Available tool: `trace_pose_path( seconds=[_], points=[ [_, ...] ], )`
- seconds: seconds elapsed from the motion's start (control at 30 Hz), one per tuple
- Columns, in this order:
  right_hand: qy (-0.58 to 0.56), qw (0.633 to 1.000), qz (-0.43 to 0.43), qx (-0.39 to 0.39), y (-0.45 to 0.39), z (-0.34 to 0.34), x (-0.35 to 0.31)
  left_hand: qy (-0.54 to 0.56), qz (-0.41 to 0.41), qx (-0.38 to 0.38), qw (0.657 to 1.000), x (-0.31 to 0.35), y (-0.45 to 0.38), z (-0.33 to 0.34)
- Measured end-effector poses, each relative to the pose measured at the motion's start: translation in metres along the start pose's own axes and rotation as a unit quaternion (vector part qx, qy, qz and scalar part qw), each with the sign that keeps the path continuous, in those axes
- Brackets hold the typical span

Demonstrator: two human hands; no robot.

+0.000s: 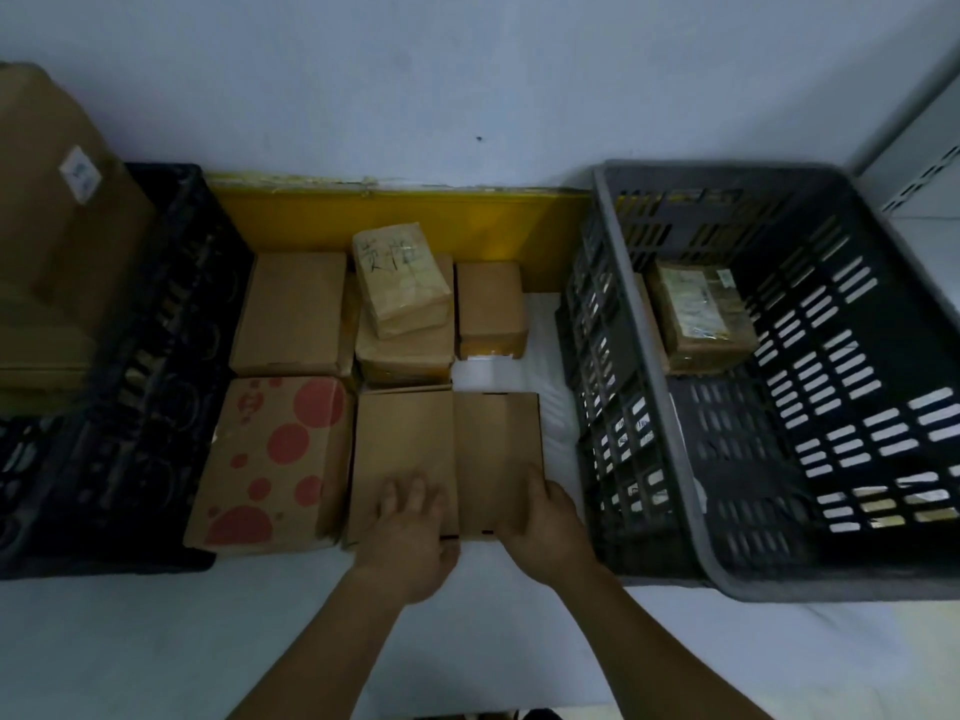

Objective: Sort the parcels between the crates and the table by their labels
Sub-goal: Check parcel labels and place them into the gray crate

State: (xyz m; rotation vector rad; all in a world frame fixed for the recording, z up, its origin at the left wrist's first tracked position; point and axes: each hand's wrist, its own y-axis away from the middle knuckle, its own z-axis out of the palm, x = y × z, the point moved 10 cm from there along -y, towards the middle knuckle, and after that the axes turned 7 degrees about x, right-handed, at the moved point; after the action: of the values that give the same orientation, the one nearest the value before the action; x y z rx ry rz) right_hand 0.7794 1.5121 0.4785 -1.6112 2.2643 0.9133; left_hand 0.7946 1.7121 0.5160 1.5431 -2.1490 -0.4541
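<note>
Plain brown parcel point(447, 459) at table point(156, 641) front edge, between red-dotted box point(270, 459) and grey crate point(779, 381). Left hand point(410, 532) fingers spread flat on top; right hand point(545, 527) gripping near right corner, thumb on lid.

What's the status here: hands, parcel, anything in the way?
Both hands on the plain brown parcel: left hand fingers on top, right hand gripping its right edge. Spotted box tight against its left; grey crate on its right.
</note>
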Motion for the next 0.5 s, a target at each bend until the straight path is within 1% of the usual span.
trace_pose_path(
  seconds=[0.07, 0.23, 0.33, 0.4, 0.5],
  points=[
    [-0.048, 0.999, 0.018, 0.008, 0.002, -0.004, -0.002, 0.005, 0.000, -0.008, 1.000, 0.000, -0.001, -0.001],
    [-0.084, 0.993, 0.049, 0.064, -0.006, -0.028, 0.000, 0.010, 0.006, -0.023, 1.000, -0.004, -0.004, -0.007],
    [-0.115, 0.990, 0.020, 0.076, -0.011, -0.042, -0.014, 0.011, 0.013, -0.013, 1.000, -0.006, -0.004, -0.015],
    [-0.111, 0.989, 0.011, 0.098, -0.010, -0.058, -0.022, 0.019, 0.006, -0.013, 1.000, -0.009, -0.004, -0.018],
    [-0.073, 0.985, -0.002, 0.158, -0.003, -0.085, -0.034, 0.060, -0.011, -0.006, 0.998, -0.006, -0.008, -0.032]
  ],
)
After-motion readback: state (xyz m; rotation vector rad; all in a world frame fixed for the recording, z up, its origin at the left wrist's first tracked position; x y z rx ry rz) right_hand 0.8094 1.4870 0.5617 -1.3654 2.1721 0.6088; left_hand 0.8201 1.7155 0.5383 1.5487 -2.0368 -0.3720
